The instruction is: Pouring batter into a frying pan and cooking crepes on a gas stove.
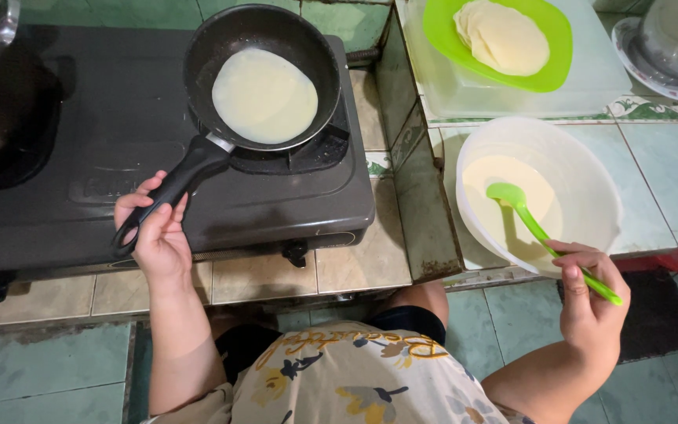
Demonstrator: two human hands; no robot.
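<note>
A: Hands first. Left hand (154, 228) wrapped shut round the black pan handle (168, 192); right hand (590, 298) pinching the green ladle (539, 232) at its far end.

B: Layout?

A: The frying pan (262, 74) sits on the dark stove (119, 141), ahead of the left hand; the handle runs diagonally back toward the person. A pale, smooth, round crepe (264, 96) lies flat in it. The ladle's scoop rests in runny batter inside the white plastic bowl (582, 173) on the tiled worktop (668, 173), nearer the right hand.

B: Beyond?

A: Finished crepes stacked on a glossy green plate (559, 39).
</note>
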